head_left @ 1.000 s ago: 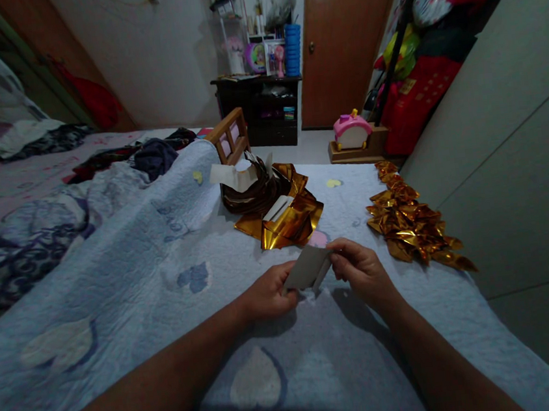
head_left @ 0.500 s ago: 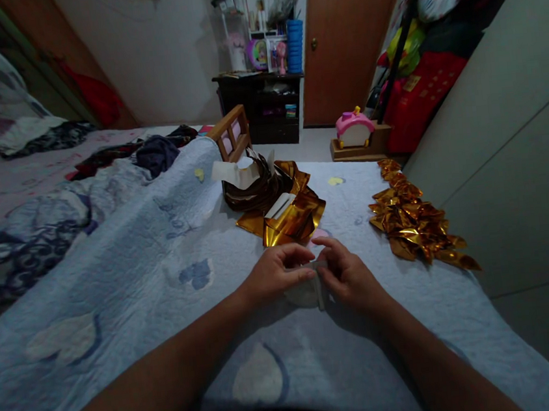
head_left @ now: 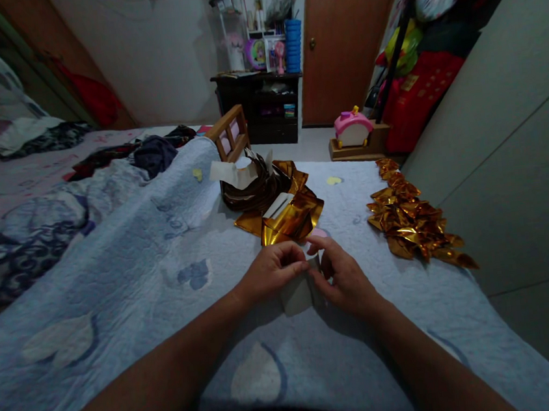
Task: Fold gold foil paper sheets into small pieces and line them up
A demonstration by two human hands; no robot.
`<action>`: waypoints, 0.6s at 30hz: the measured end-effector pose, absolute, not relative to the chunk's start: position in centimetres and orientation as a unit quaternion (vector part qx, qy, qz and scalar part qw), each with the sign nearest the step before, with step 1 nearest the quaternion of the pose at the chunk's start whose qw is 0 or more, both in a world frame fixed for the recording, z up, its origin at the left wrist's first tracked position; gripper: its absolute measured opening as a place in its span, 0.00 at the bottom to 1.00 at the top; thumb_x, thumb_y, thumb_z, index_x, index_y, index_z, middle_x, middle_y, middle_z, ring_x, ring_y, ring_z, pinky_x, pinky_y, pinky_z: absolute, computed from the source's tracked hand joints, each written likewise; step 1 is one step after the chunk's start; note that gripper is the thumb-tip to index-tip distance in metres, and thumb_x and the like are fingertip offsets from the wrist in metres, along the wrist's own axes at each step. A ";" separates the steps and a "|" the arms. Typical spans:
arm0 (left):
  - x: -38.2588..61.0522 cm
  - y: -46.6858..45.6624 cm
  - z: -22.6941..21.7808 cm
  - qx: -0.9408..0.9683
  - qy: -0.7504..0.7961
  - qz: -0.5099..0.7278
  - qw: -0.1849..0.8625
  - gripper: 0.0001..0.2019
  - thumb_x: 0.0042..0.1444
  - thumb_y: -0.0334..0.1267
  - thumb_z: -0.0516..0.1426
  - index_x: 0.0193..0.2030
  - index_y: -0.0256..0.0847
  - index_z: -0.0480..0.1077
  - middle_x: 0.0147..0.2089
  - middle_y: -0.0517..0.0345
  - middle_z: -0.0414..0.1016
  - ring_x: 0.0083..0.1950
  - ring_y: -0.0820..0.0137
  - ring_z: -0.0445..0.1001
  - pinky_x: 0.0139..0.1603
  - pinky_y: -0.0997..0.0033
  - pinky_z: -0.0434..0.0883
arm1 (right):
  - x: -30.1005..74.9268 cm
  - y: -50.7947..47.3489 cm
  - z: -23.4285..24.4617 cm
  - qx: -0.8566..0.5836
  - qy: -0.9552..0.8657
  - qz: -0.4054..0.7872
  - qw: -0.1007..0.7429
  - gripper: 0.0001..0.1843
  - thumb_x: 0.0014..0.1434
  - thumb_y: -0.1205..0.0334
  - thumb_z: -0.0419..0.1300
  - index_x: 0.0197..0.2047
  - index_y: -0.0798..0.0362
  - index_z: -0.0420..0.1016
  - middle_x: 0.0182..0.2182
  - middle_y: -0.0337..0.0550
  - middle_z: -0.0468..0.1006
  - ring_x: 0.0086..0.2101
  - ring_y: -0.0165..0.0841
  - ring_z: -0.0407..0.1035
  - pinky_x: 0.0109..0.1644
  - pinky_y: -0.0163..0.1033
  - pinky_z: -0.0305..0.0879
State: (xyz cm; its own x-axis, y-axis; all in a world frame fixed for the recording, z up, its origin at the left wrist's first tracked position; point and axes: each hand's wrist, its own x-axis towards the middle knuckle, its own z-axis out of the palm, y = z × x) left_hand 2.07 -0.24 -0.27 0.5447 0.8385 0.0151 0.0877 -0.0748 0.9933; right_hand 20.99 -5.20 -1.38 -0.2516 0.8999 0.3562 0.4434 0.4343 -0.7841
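Observation:
Between my hands, low over the bed's middle, is a folded piece of pale paper [head_left: 296,296]. My left hand [head_left: 276,269] pinches its upper edge between thumb and fingers. On the other side, my right hand [head_left: 337,271] has its thumb and fingertips closed on the paper's right part. Just beyond the hands lies gold foil paper [head_left: 283,223] with pale backing, beside a dark curled stack of paper [head_left: 246,192] with white ends sticking up. A heap of folded gold foil pieces [head_left: 411,224] lies to the right.
A light blue quilt [head_left: 153,316] with heart shapes covers the bed. Rumpled clothes [head_left: 156,154] lie at the left. A small wooden chair [head_left: 228,135] and a pink toy [head_left: 353,128] stand past the far edge; a pale cabinet [head_left: 510,167] flanks the right.
The pale paper has turned and now shows a flatter, squarer face below my left hand. My fingers have shifted slightly left along its top edge.

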 end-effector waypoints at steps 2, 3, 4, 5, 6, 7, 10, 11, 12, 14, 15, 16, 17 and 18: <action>2.0 -0.2 -0.4 0.618 0.362 0.352 0.603 0.13 0.52 0.44 0.66 0.31 0.36 0.71 0.29 0.61 0.71 0.29 0.74 0.67 0.31 0.75 0.63 | 21.3 -5.1 -1.2 -0.461 -0.726 0.264 0.436 0.31 0.59 0.66 0.59 0.65 0.46 0.59 0.51 0.48 0.71 0.31 0.31 0.66 0.34 0.38 0.65; 1.9 -0.2 -0.4 0.595 0.370 0.368 0.611 0.14 0.52 0.45 0.67 0.31 0.37 0.70 0.29 0.61 0.70 0.29 0.75 0.66 0.30 0.76 0.63 | 21.5 -5.1 -1.2 -0.471 -0.714 0.259 0.449 0.31 0.59 0.64 0.60 0.65 0.46 0.59 0.51 0.49 0.70 0.33 0.32 0.66 0.35 0.39 0.66; 1.9 -0.2 -0.4 0.571 0.379 0.385 0.618 0.15 0.51 0.46 0.67 0.31 0.37 0.69 0.28 0.62 0.70 0.28 0.75 0.66 0.29 0.76 0.63 | 21.8 -5.0 -1.3 -0.486 -0.698 0.258 0.458 0.31 0.60 0.61 0.61 0.64 0.46 0.59 0.52 0.49 0.69 0.35 0.34 0.66 0.36 0.40 0.67; 1.9 -0.2 -0.4 0.547 0.388 0.405 0.621 0.16 0.50 0.46 0.68 0.32 0.38 0.69 0.28 0.62 0.69 0.28 0.75 0.66 0.29 0.77 0.63 | 22.0 -4.9 -1.3 -0.506 -0.676 0.259 0.468 0.30 0.60 0.58 0.61 0.64 0.47 0.59 0.52 0.50 0.68 0.36 0.35 0.67 0.37 0.41 0.67; 1.9 -0.2 -0.3 0.525 0.397 0.425 0.621 0.16 0.49 0.45 0.68 0.32 0.38 0.68 0.28 0.63 0.69 0.27 0.76 0.66 0.29 0.77 0.63 | 22.3 -4.8 -1.4 -0.528 -0.651 0.270 0.474 0.30 0.60 0.55 0.61 0.64 0.47 0.59 0.53 0.50 0.68 0.38 0.35 0.67 0.37 0.41 0.67; 2.0 -0.3 -0.3 0.505 0.405 0.446 0.618 0.16 0.48 0.44 0.68 0.32 0.39 0.67 0.28 0.64 0.69 0.27 0.76 0.66 0.29 0.77 0.63 | 22.5 -4.7 -1.5 -0.548 -0.624 0.294 0.473 0.30 0.61 0.52 0.61 0.63 0.48 0.60 0.52 0.50 0.69 0.38 0.36 0.67 0.37 0.41 0.67; 2.2 -0.4 -0.4 0.470 0.413 0.493 0.605 0.16 0.46 0.42 0.69 0.34 0.40 0.66 0.29 0.65 0.70 0.28 0.76 0.66 0.30 0.78 0.64 | 22.7 -4.6 -1.6 -0.562 -0.547 0.427 0.451 0.30 0.62 0.44 0.58 0.61 0.51 0.60 0.40 0.44 0.75 0.32 0.35 0.69 0.33 0.40 0.66; 2.4 -0.5 -0.5 0.466 0.413 0.501 0.601 0.16 0.46 0.41 0.69 0.34 0.40 0.66 0.30 0.65 0.70 0.28 0.76 0.67 0.30 0.78 0.64 | 22.6 -4.6 -1.5 -0.550 -0.526 0.471 0.446 0.31 0.61 0.42 0.58 0.61 0.51 0.60 0.34 0.41 0.75 0.30 0.35 0.69 0.32 0.40 0.65; 2.5 -0.6 -0.6 0.466 0.413 0.504 0.598 0.16 0.46 0.41 0.68 0.34 0.40 0.66 0.30 0.65 0.70 0.29 0.76 0.67 0.30 0.78 0.65 | 22.5 -4.6 -1.4 -0.534 -0.508 0.505 0.448 0.31 0.61 0.42 0.58 0.60 0.51 0.60 0.30 0.38 0.74 0.28 0.34 0.68 0.32 0.39 0.65; 2.6 -0.7 -0.9 0.476 0.417 0.495 0.596 0.15 0.47 0.41 0.67 0.34 0.40 0.66 0.30 0.65 0.69 0.28 0.76 0.67 0.31 0.77 0.64 | 22.3 -4.6 -1.2 -0.508 -0.485 0.536 0.469 0.31 0.59 0.43 0.61 0.58 0.50 0.61 0.27 0.34 0.73 0.27 0.33 0.68 0.33 0.38 0.65; 2.6 -0.8 -1.1 0.482 0.421 0.486 0.595 0.14 0.48 0.41 0.67 0.34 0.40 0.67 0.29 0.65 0.69 0.28 0.76 0.66 0.30 0.77 0.64 | 22.2 -4.6 -1.1 -0.499 -0.479 0.539 0.481 0.31 0.58 0.44 0.63 0.57 0.50 0.61 0.26 0.33 0.73 0.27 0.32 0.68 0.33 0.38 0.65; 2.7 -0.8 -1.3 0.490 0.424 0.476 0.594 0.13 0.48 0.41 0.66 0.34 0.39 0.68 0.29 0.65 0.69 0.28 0.76 0.66 0.30 0.77 0.64 | 22.1 -4.5 -1.0 -0.494 -0.474 0.540 0.491 0.30 0.56 0.46 0.65 0.56 0.50 0.62 0.26 0.33 0.74 0.27 0.31 0.68 0.33 0.37 0.64; 2.7 -0.9 -1.4 0.497 0.427 0.466 0.595 0.12 0.49 0.41 0.66 0.34 0.39 0.69 0.29 0.64 0.70 0.28 0.75 0.66 0.29 0.77 0.63 | 22.1 -4.5 -1.0 -0.493 -0.469 0.539 0.496 0.31 0.54 0.48 0.67 0.56 0.50 0.62 0.26 0.32 0.74 0.26 0.31 0.67 0.32 0.36 0.63; 2.6 -0.9 -1.5 0.506 0.428 0.455 0.594 0.11 0.49 0.41 0.65 0.34 0.38 0.70 0.29 0.63 0.70 0.28 0.75 0.67 0.30 0.76 0.63 | 22.1 -4.4 -1.0 -0.496 -0.465 0.538 0.498 0.31 0.52 0.50 0.68 0.55 0.50 0.62 0.26 0.32 0.75 0.25 0.30 0.67 0.31 0.36 0.62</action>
